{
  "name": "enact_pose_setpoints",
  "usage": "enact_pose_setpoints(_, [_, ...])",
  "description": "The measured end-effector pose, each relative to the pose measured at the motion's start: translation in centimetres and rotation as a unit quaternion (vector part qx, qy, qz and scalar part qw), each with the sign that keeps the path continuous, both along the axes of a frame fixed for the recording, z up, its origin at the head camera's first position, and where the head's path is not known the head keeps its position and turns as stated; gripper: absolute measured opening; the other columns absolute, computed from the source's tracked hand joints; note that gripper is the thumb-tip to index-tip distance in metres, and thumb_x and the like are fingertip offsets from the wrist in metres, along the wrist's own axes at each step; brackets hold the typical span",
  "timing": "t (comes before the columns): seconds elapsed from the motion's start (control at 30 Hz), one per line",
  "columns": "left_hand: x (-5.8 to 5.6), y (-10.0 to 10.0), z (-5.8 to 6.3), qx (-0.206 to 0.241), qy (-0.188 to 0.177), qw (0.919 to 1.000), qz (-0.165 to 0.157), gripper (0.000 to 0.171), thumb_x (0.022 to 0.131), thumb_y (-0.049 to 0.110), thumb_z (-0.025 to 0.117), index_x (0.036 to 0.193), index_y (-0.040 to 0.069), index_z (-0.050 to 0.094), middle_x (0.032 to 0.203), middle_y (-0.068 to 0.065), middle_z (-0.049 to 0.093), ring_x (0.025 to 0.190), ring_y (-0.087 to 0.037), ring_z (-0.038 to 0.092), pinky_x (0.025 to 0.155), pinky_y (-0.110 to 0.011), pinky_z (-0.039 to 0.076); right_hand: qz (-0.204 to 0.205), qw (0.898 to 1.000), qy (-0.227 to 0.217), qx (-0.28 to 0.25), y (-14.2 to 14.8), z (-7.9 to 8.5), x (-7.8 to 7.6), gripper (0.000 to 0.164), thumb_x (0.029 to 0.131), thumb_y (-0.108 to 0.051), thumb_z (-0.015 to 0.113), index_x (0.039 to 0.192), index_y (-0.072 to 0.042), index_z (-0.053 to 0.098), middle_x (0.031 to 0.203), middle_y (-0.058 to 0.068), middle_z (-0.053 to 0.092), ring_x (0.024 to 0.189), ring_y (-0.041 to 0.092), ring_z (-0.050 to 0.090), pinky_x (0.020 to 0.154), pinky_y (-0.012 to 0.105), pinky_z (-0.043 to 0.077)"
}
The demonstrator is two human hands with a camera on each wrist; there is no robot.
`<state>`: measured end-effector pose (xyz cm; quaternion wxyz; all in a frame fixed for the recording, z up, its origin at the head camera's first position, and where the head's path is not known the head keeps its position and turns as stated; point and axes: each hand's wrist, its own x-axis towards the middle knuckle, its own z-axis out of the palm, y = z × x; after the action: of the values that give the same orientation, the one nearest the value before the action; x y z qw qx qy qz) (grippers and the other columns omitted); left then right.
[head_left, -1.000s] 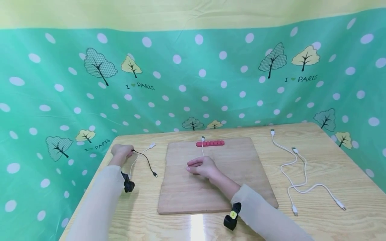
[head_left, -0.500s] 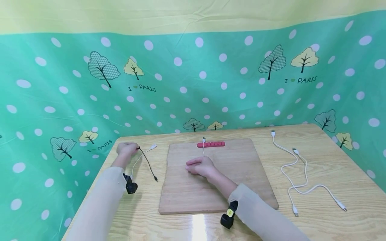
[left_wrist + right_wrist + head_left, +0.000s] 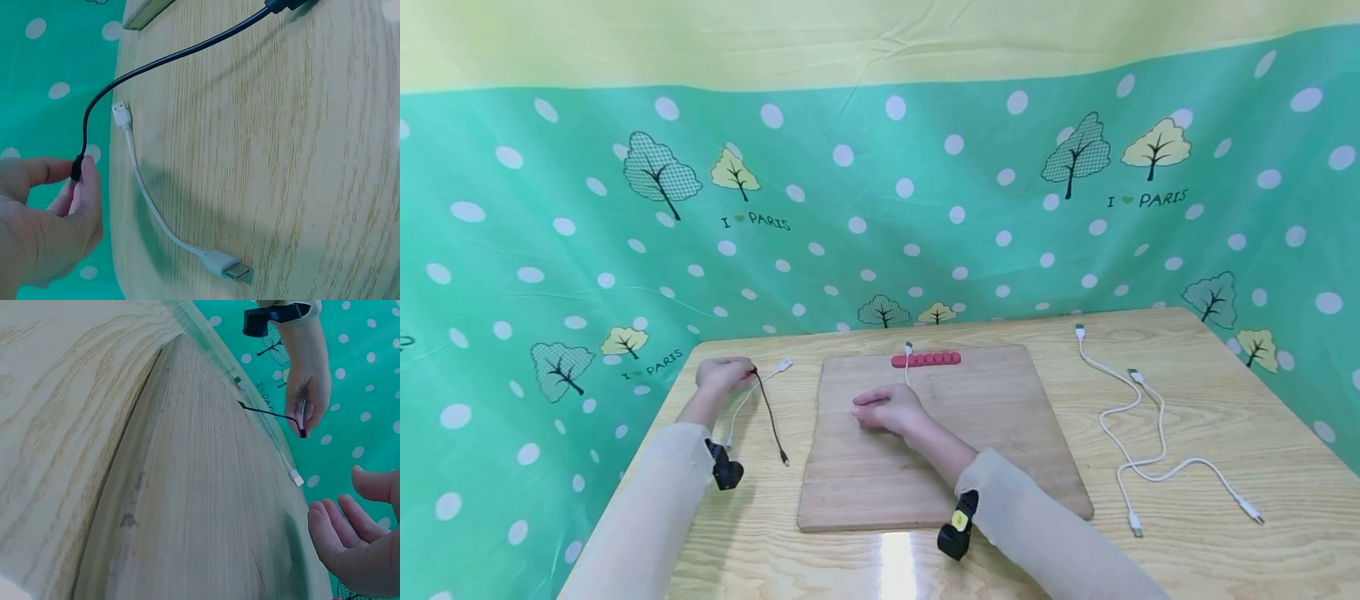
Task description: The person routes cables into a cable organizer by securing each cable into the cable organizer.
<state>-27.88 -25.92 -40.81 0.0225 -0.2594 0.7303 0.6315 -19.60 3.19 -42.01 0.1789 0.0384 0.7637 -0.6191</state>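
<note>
Between thumb and fingers, my left hand (image 3: 724, 377) pinches one end of a short black USB cable (image 3: 175, 56). The rest of the cable hangs from that grip, its other plug (image 3: 784, 457) lower and nearer to me. Below it on the table lies a short white USB cable (image 3: 147, 194). My right hand (image 3: 891, 408) is over the wooden board (image 3: 955, 467), fingers loosely bent and thumb apart, holding nothing in the right wrist view. Beyond it, a red cable holder strip (image 3: 934, 359) sits at the board's far edge, with a white cable (image 3: 908, 353) at its left end.
Two long white cables (image 3: 1126, 408) lie loosely crossed on the table (image 3: 1210, 400) right of the board. A green dotted curtain (image 3: 820, 192) stands behind the table and along its sides.
My left hand has shifted slightly right with the black cable, whose free plug now hangs lower and nearer to me. The right hand has drifted a little left over the board.
</note>
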Motion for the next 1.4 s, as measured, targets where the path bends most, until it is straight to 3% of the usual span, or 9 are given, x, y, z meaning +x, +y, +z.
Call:
enact_pose_setpoints(0.17, [0.3,0.3,0.6,0.013,-0.005,0.9997,-0.02,0.051,0.093,0.003,0.057,0.141,-0.006,0.044,0.145,-0.025,0.05,0.064,0.003,0.063,0.106,-0.027,0.051,-0.001,1.0,-0.002,-0.001,-0.6,0.2,0.0,0.027,0.086,-0.015,0.075,0.111,-0.005,0.072,0.107,0.014,0.075,0.093,0.021,0.075,0.085,0.028,0.062])
enact_pose_setpoints(0.5, [0.9,2.4,2.4,0.037,-0.004,0.9966,-0.073,0.053,0.093,0.0,0.057,0.142,-0.011,0.039,0.15,-0.028,0.041,0.064,0.001,0.065,0.087,-0.017,0.058,0.039,0.999,0.018,-0.027,-1.8,-0.3,0.4,0.032,0.087,-0.015,0.074,0.115,-0.001,0.069,0.111,0.017,0.074,0.095,0.025,0.074,0.087,0.03,0.062])
enact_pose_setpoints(0.6, [0.9,3.4,3.0,0.038,-0.002,0.9955,-0.087,0.053,0.092,-0.001,0.057,0.14,-0.013,0.041,0.135,-0.031,0.054,0.064,-0.001,0.066,0.083,-0.016,0.059,0.059,0.998,0.019,-0.027,-2.1,-0.5,0.6,0.034,0.088,-0.017,0.073,0.117,-0.001,0.068,0.112,0.017,0.074,0.097,0.026,0.074,0.089,0.03,0.061])
enact_pose_setpoints(0.77, [0.8,4.9,4.0,0.039,0.008,0.9929,-0.112,0.051,0.092,-0.002,0.058,0.139,-0.014,0.043,0.1,-0.012,0.066,0.067,-0.001,0.068,0.085,-0.017,0.059,0.078,0.996,0.024,-0.042,-2.5,-0.5,0.8,0.035,0.09,-0.016,0.07,0.121,-0.001,0.066,0.116,0.018,0.072,0.101,0.026,0.073,0.091,0.03,0.06])
enact_pose_setpoints(0.87, [0.8,5.9,4.5,0.044,0.012,0.9907,-0.128,0.049,0.093,-0.003,0.057,0.139,-0.012,0.043,0.121,-0.026,0.064,0.068,-0.001,0.068,0.092,-0.02,0.058,0.092,0.994,0.032,-0.058,-2.8,-0.6,0.8,0.036,0.091,-0.014,0.068,0.125,-0.002,0.065,0.122,0.018,0.07,0.107,0.026,0.071,0.094,0.03,0.059])
enact_pose_setpoints(0.97, [0.8,6.9,4.7,0.048,0.008,0.9885,-0.143,0.049,0.093,-0.004,0.057,0.14,-0.011,0.043,0.146,-0.029,0.047,0.069,0.0,0.068,0.096,-0.021,0.055,0.106,0.99,0.028,-0.089,-2.9,-0.6,0.7,0.039,0.092,-0.011,0.066,0.13,-0.001,0.061,0.128,0.018,0.067,0.114,0.026,0.068,0.097,0.029,0.058])
enact_pose_setpoints(1.17, [0.4,8.3,4.7,0.063,0.002,0.9858,-0.155,0.05,0.093,-0.005,0.056,0.141,-0.01,0.042,0.15,-0.028,0.042,0.07,-0.001,0.067,0.084,-0.015,0.059,0.125,0.979,0.011,-0.164,-3.0,-0.9,0.4,0.043,0.094,-0.005,0.061,0.136,0.003,0.053,0.135,0.021,0.061,0.124,0.032,0.062,0.103,0.031,0.055])
enact_pose_setpoints(1.27, [0.1,8.7,4.7,0.072,0.006,0.9837,-0.165,0.051,0.094,-0.005,0.055,0.142,-0.01,0.04,0.151,-0.028,0.04,0.083,-0.007,0.07,0.086,-0.016,0.059,0.122,0.975,0.009,-0.187,-2.9,-0.9,0.4,0.043,0.095,-0.005,0.059,0.136,0.005,0.051,0.135,0.024,0.06,0.125,0.034,0.061,0.104,0.033,0.053])
enact_pose_setpoints(1.4, [-0.1,9.3,4.9,0.085,0.008,0.98,-0.18,0.051,0.096,-0.005,0.051,0.145,-0.01,0.036,0.153,-0.029,0.037,0.127,-0.028,0.06,0.107,-0.026,0.049,0.101,0.972,0.005,-0.214,-2.6,-0.8,0.4,0.042,0.096,-0.002,0.057,0.135,0.009,0.05,0.134,0.028,0.059,0.124,0.035,0.061,0.106,0.037,0.052])
